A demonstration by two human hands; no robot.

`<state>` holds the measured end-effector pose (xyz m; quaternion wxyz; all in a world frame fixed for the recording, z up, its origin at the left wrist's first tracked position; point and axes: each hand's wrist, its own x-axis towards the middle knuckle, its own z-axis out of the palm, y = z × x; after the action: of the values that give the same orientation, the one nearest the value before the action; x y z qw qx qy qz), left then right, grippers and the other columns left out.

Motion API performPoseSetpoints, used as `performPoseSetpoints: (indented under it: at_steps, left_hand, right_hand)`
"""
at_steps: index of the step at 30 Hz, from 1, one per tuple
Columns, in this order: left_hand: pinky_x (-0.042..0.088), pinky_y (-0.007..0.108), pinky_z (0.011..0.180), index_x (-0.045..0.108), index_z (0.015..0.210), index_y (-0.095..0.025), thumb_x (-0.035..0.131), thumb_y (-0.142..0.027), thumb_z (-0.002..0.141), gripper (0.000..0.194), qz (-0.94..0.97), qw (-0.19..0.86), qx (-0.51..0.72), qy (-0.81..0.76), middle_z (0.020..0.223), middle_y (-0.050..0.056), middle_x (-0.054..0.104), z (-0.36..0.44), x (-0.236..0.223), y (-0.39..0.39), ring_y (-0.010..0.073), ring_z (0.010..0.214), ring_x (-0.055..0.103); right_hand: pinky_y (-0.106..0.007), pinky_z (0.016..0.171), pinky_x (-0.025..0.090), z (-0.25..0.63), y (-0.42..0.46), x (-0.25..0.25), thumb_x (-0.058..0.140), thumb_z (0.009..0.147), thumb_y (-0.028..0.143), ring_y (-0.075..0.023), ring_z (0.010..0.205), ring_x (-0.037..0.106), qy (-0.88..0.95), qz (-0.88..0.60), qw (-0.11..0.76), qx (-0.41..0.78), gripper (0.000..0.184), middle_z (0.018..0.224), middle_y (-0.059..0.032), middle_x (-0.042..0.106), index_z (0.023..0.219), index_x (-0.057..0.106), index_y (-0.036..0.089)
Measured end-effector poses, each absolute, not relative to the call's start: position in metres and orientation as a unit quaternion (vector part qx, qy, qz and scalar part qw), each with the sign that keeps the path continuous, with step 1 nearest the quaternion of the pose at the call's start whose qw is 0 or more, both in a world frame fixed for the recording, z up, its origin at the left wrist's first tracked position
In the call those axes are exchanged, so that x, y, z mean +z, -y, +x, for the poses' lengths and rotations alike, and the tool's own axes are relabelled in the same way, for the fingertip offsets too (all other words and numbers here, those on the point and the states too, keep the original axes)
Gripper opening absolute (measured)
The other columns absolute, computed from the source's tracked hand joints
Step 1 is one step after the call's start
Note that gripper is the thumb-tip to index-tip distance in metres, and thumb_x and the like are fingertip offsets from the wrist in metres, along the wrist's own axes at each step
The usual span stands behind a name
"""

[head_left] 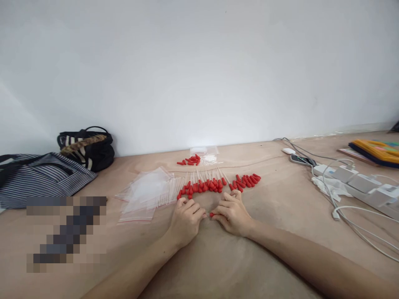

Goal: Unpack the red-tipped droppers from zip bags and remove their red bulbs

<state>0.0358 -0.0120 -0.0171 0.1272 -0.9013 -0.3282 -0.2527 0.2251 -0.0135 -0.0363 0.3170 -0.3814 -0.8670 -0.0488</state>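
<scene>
My left hand [187,220] is closed, fingertips pinched on the end of a thin pale stick, mostly hidden. Facing it, my right hand [231,214] pinches a small red rubber bulb [212,214], whose tip points at the left fingertips. Just beyond my hands lies a row of pale sticks with red bulbs [204,187] on their near ends. Several loose red bulbs [248,181] lie to the right of that row. Bare pale sticks [170,191] lie at its left, beside clear zip bags [146,193].
More red bulbs [190,160] lie farther back by a clear plastic bag [208,155]. Left are a striped bag [43,176], a black bag [99,151] and a blurred dark object [67,230]. Right are a power strip [358,182], cables [358,230], a black device [302,159] and a yellow-edged item [374,151].
</scene>
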Motion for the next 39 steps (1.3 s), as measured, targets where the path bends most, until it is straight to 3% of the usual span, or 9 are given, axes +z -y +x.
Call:
performPoseSetpoints:
  at_steps: [5,11,15,19,22,25,29,35,39]
  left_hand:
    - [0.028,0.033,0.065,0.057,0.067,-0.018,0.04,-0.02,0.086,0.025,-0.887,0.116,-0.274,0.352,0.062,0.001,0.058,0.031,-0.02,0.011,0.0145,0.063,0.048]
    - [0.038,0.03,0.063,0.057,0.079,-0.018,0.034,-0.023,0.088,0.025,-0.866,0.06,-0.324,0.375,0.071,0.003,0.06,0.025,-0.015,0.007,0.0154,0.067,0.052]
    - [0.045,0.03,0.072,0.055,0.092,-0.016,0.033,-0.021,0.085,0.023,-0.808,0.005,-0.375,0.455,0.085,0.006,0.061,0.005,0.001,-0.013,0.0176,0.081,0.057]
    - [0.048,0.028,0.064,0.057,0.091,-0.013,0.041,-0.023,0.077,0.023,-0.697,-0.083,-0.336,0.628,0.089,0.008,0.063,-0.032,0.015,-0.043,0.0177,0.072,0.062]
    - [0.048,0.022,0.06,0.057,0.09,-0.015,0.045,-0.026,0.076,0.022,-0.605,-0.148,-0.277,0.731,0.078,0.004,0.066,-0.058,0.021,-0.057,0.0151,0.065,0.064]
    - [0.047,0.024,0.061,0.059,0.079,-0.017,0.05,-0.025,0.072,0.014,-0.571,-0.127,-0.243,0.774,0.07,0.002,0.067,-0.075,0.024,-0.063,0.0185,0.068,0.065]
    - [0.045,0.029,0.063,0.061,0.076,-0.017,0.053,-0.023,0.068,0.013,-0.557,-0.087,-0.205,0.8,0.072,0.005,0.067,-0.08,0.023,-0.066,0.0243,0.077,0.063]
    - [0.043,0.028,0.06,0.061,0.091,-0.013,0.051,-0.025,0.069,0.027,-0.576,-0.078,-0.158,0.798,0.07,0.005,0.068,-0.075,0.014,-0.069,0.0222,0.068,0.063]
    - [0.043,0.027,0.061,0.062,0.089,-0.013,0.049,-0.032,0.073,0.029,-0.598,-0.069,-0.146,0.785,0.077,0.008,0.069,-0.073,0.011,-0.069,0.0223,0.073,0.063]
  right_hand:
    - [-0.034,0.075,0.019,0.235,0.015,-0.034,0.049,0.082,0.029,-0.0134,0.07,0.043,0.842,-0.408,0.353,-0.027,0.021,0.061,0.0005,0.06,0.069,0.063,0.021]
    - [-0.034,0.076,0.02,0.263,-0.002,-0.023,0.047,0.082,0.04,-0.0159,0.076,0.048,0.732,-0.547,0.405,-0.037,0.024,0.077,-0.0019,0.064,0.08,0.067,0.027]
    - [-0.036,0.075,0.018,0.288,-0.026,-0.021,0.046,0.079,0.042,-0.0187,0.078,0.048,0.637,-0.67,0.379,-0.043,0.026,0.073,-0.002,0.064,0.077,0.067,0.026]
    - [-0.036,0.075,0.016,0.304,-0.043,-0.026,0.046,0.076,0.045,-0.0202,0.078,0.047,0.595,-0.729,0.337,-0.029,0.029,0.071,-0.0023,0.064,0.077,0.065,0.023]
    - [-0.036,0.074,0.015,0.305,-0.047,-0.032,0.046,0.075,0.049,-0.0208,0.079,0.046,0.6,-0.735,0.313,-0.035,0.033,0.073,-0.0038,0.063,0.072,0.064,0.022]
    - [-0.036,0.074,0.015,0.303,-0.048,-0.036,0.043,0.076,0.05,-0.0209,0.081,0.045,0.604,-0.728,0.318,-0.063,0.036,0.077,-0.0051,0.062,0.073,0.064,0.021]
    - [-0.036,0.075,0.015,0.296,-0.043,-0.036,0.041,0.079,0.046,-0.0195,0.08,0.045,0.62,-0.7,0.339,-0.099,0.035,0.077,-0.005,0.061,0.073,0.064,0.021]
    - [-0.035,0.075,0.016,0.281,-0.035,-0.035,0.045,0.079,0.036,-0.0173,0.078,0.046,0.655,-0.669,0.329,-0.121,0.026,0.075,-0.0036,0.061,0.072,0.065,0.021]
    - [-0.035,0.074,0.017,0.278,-0.034,-0.037,0.045,0.079,0.038,-0.0175,0.078,0.046,0.671,-0.659,0.314,-0.127,0.027,0.074,-0.0036,0.061,0.07,0.065,0.022]
